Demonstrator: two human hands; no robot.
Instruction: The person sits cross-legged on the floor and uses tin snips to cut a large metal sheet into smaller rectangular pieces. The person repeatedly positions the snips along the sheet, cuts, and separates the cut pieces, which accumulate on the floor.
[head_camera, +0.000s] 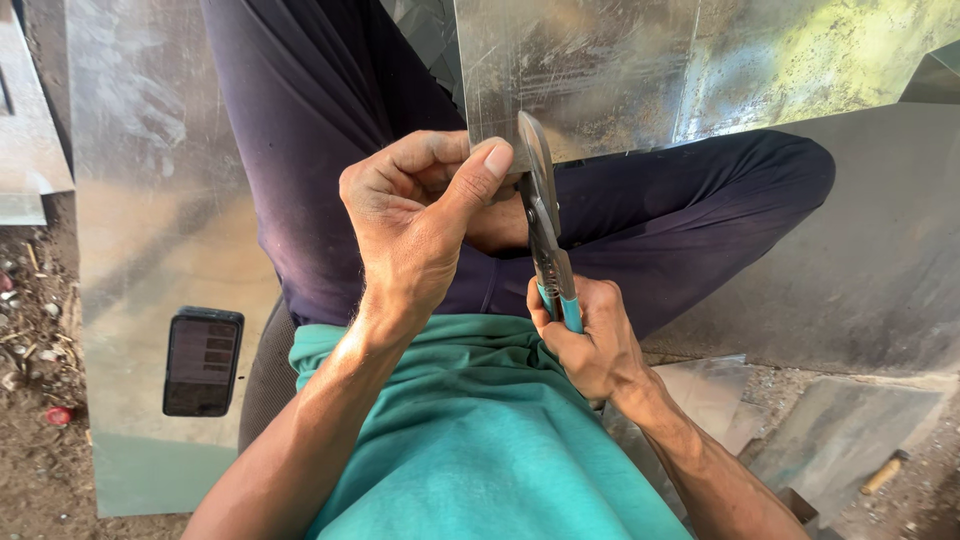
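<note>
While the cut looks barely begun, I log the metal sheet (600, 70) resting across the lap, its near edge intact except at the blades. Left hand (415, 225): fingers pinching that edge. Right hand (590, 345): fingers closed round the teal grips. Tin snips (545, 230): long axis nearly upright in view, tips pointing away into the sheet edge. Phone (203, 360) lies to the left.

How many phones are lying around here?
1. A dark phone lies screen up on the metal sheet on the ground, beside the person's left arm. Others may be out of view.
</note>
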